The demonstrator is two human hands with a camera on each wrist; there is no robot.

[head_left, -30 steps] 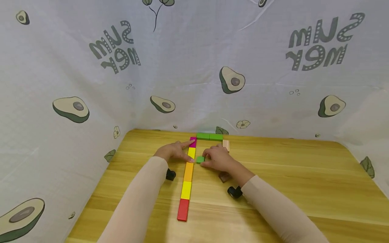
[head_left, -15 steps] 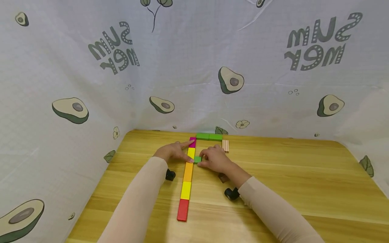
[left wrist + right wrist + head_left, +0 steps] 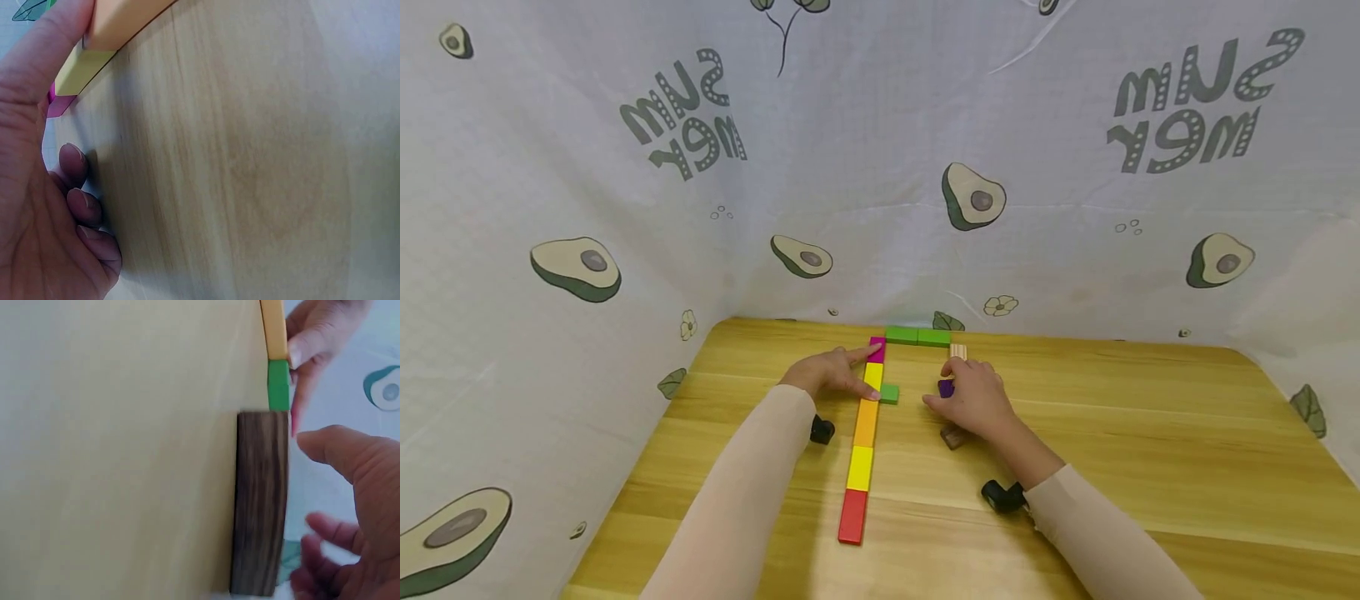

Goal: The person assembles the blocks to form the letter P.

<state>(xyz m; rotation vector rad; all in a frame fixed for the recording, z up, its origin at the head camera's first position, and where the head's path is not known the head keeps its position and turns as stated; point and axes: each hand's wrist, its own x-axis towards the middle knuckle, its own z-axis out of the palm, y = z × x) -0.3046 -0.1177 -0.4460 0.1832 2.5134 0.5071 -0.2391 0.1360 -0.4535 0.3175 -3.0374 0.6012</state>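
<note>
Right hand has left the small green block beside the row, moving toward 3 o'clock onto a purple block, fingers curled over it. Left hand steadies the row with fingers extended; the purple block wants a firm pinch before lifting.

Long row of blocks on table, small block touching its right side, two blocks behind
</note>
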